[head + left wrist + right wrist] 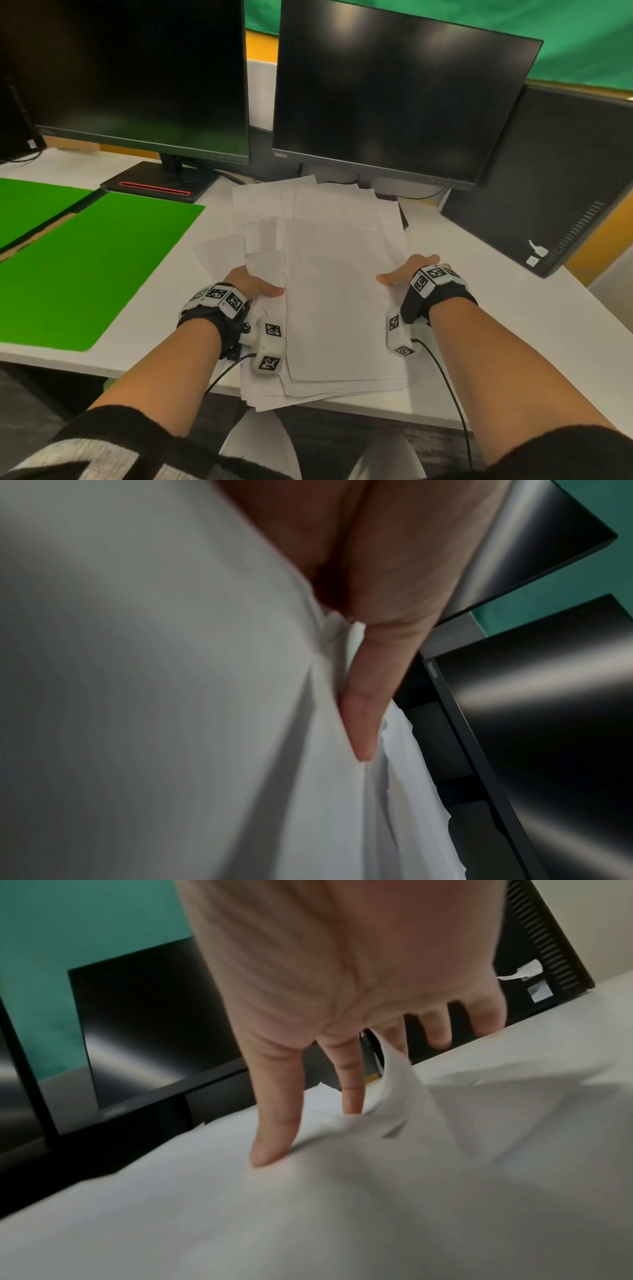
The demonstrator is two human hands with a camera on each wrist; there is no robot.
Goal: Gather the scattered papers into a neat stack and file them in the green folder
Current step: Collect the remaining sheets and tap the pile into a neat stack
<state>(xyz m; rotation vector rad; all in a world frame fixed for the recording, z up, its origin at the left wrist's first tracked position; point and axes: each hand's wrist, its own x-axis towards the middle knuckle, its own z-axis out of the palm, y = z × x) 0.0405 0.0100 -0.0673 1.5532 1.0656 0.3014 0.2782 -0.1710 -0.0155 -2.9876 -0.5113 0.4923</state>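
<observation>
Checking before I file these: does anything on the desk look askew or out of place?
Yes. The papers are a fanned, uneven pile: sheets jut at different angles toward the monitors, and the near edges overhang the table edge. The green folder lies open to the left, no papers in it.

Two monitors (137, 75), one computer tower (548, 178), one green folder (85, 267); papers (335, 291) overlap too much to count.

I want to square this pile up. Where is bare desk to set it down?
Free: the white desk between the papers and the computer tower on the right; a narrower strip between the green folder and the papers. Crowded behind: monitor stands.
</observation>
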